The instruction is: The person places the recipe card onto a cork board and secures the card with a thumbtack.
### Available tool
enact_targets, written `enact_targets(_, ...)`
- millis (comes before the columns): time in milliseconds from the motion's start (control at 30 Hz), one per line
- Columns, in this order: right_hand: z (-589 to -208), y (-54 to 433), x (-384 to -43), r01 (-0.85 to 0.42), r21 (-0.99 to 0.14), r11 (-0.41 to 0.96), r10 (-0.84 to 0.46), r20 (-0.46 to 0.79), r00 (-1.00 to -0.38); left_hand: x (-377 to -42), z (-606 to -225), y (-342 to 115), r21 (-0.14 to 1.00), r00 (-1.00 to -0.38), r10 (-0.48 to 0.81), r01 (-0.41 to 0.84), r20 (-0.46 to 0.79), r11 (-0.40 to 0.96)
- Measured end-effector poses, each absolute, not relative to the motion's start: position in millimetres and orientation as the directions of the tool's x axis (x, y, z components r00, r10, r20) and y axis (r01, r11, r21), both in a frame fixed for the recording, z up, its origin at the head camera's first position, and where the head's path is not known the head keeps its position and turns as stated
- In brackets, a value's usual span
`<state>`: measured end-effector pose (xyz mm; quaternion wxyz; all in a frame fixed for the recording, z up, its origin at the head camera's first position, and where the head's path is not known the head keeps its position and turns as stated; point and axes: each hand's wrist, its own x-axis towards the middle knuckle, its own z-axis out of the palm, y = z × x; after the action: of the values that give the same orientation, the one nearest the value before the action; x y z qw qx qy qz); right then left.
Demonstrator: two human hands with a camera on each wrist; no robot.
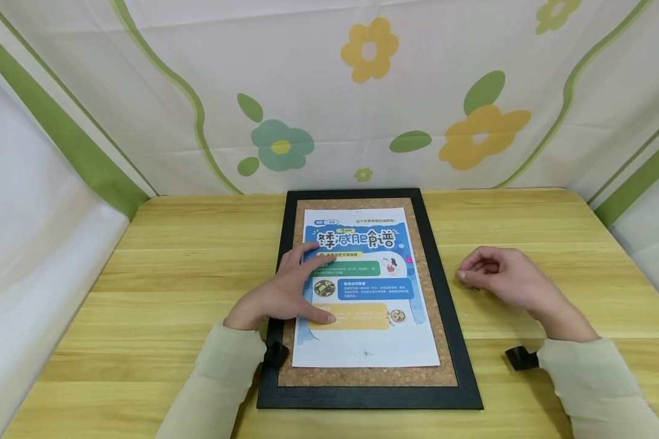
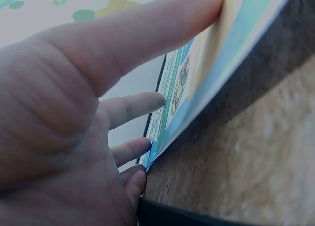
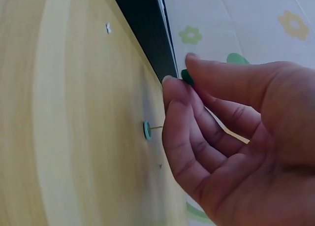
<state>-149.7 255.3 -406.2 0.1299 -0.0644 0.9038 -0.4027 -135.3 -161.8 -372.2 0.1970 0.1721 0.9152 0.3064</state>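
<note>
A: Biggest stuff 1st?
B: Flowered curtain [image 1: 318, 91], top cut off. Then table [image 1: 170, 286], near edge out of view.
A: On it?
B: Black-framed corkboard [image 1: 370, 397], approx mid-table. Printed paper [image 1: 357, 350] lies on the cork; small print's too tiny to read. L wrist view: its near edge looks raised, w/ shadow underneath.
A: Hands?
B: L hand [image 1: 288, 291] spread wide over the paper's L side, fingertips & thumb touching it, covering some print. R hand [image 1: 505, 279] is right of the board, narrow, thumb & finger pinching a green pin [image 3: 186, 77]. Only the head shows; fingers hide the rest.
A: Smaller bits?
B: 2nd pin [image 3: 147, 130] on the table by R hand, head down, needle up, tip hard to see. Also a pink dot [image 1: 409, 260] nr paper's R edge; can't tell if pin or print.
</note>
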Motion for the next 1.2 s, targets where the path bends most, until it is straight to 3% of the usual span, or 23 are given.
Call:
enact_targets(433, -402.5, 247.4, -148.6, -0.058, -0.791, 0.609, -0.281, -0.147, -0.948, -135.2, -370.9, -160.7, 0.625, -0.865, 0.432, 0.193, -0.255, 0.756)
enact_targets(1200, -402.7, 234.2, -144.4, -0.131, -0.747, 0.652, -0.29, -0.086, -0.953, -136.7, -372.1, -161.1, 0.628, -0.862, 0.441, 0.201, -0.252, 0.752)
